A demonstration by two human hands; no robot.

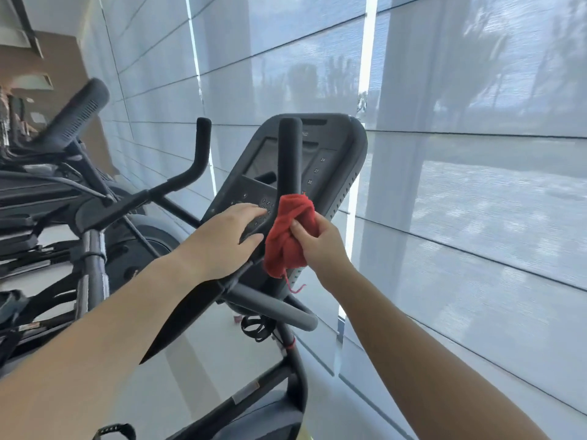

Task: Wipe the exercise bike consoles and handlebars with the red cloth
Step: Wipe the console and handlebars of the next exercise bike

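Observation:
The dark console point(333, 160) of an exercise bike stands in the middle of the view, tilted. A black upright handlebar point(289, 154) rises in front of its screen, and another handlebar point(201, 144) rises to the left. My right hand point(320, 246) grips the bunched red cloth point(287, 236), which is wrapped around the lower part of the near handlebar. My left hand point(225, 239) rests on the console's lower keypad edge, fingers curled over it. A grey looped grip point(279, 308) lies below both hands.
Another exercise machine point(73, 122) with its own console stands to the left. Sheer window blinds point(460, 185) fill the wall behind and to the right. The bike's frame post point(297, 369) drops toward the pale floor.

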